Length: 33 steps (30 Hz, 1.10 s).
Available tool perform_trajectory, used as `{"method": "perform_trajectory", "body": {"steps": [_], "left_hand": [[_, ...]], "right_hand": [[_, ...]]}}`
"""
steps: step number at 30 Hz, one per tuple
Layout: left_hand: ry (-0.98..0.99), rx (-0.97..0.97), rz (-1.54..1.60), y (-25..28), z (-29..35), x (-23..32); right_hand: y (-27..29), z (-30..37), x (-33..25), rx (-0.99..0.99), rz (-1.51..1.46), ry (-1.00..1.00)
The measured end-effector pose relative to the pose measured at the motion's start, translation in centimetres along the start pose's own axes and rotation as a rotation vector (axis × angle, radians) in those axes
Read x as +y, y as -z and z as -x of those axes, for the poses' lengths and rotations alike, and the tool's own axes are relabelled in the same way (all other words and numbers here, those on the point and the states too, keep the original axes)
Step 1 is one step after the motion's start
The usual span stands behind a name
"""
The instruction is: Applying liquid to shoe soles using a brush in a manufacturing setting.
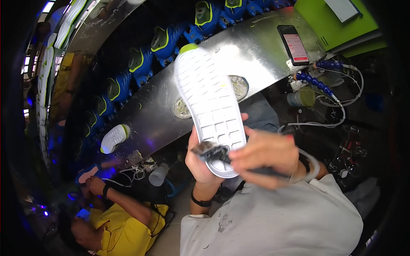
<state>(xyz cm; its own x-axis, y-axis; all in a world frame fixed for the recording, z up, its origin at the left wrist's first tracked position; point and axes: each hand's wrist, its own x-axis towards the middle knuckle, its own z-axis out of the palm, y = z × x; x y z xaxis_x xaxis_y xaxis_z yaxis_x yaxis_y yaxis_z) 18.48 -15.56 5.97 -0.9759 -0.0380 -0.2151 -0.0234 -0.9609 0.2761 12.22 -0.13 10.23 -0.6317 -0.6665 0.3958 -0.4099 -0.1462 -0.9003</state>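
A white shoe sole (209, 98) with a lime-green end stands out lengthwise from my body above the metal bench. Wavy grooves and square cells cover the face turned up to me. My left hand (197, 164) is closed round the near end from the left and below, some of its fingers hidden under the sole. In my right hand (269, 155), smeared by motion, is a dark-bristled brush (215, 152). Its bristles are over the near end of the sole, by the square cells; whether they touch is too blurred to tell.
Blue shoes (166, 42) with lime collars line the far side of the metal bench (160, 128). A second white sole (115, 138) lies at left. Near the right end are a phone (293, 46) and blue jointed hoses (314, 81). A person in yellow (128, 224) works at lower left.
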Motion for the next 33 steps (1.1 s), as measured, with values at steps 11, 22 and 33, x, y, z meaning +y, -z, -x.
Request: {"method": "perform_trajectory", "body": {"steps": [11, 22, 33], "left_hand": [[0.485, 0.197, -0.431, -1.2, 1.0, 10.0], [0.088, 0.166, 0.076, 3.5, 5.9, -0.8], [-0.202, 0.197, 0.254, 4.4, 7.0, -1.8]], "right_hand": [[-0.6, 1.2, 1.1, -0.537, -0.433, -0.058], [3.4, -2.2, 3.3, 0.176, 0.092, -0.032], [-1.3, -3.7, 3.1, 0.044, -0.294, 0.014]]}}
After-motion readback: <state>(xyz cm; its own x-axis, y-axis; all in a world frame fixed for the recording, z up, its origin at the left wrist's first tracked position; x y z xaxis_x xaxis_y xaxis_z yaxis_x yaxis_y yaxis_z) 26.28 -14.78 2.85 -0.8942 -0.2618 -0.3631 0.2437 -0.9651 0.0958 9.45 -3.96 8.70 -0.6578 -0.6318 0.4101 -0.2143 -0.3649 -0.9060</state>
